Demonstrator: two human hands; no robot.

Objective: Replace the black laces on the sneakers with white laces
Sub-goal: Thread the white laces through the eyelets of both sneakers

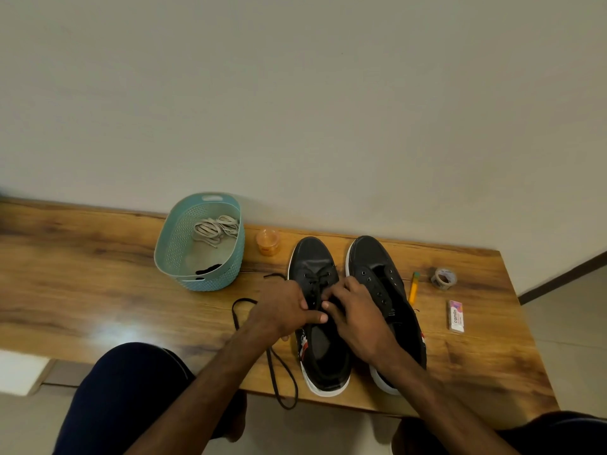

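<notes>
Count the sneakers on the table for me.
2. The left sneaker, gripped by the left hand while the right hand pinches its black lace, and the right sneaker beside it, eyelets empty. Nothing suggests a hidden third.

Dim, warm indoor light; wide-angle view, soft all over.

We note one white glare patch on the wooden table [121, 336] near its front edge, so the light seems to come from overhead. The wall [295, 93] is evenly lit and greys toward the corners. Shadows are faint and diffuse. The table's edges bow with lens distortion, and its far left end smears. The left sneaker [310, 257] and black lace [244, 300] read as near-flat dark shapes with little detail.
</notes>
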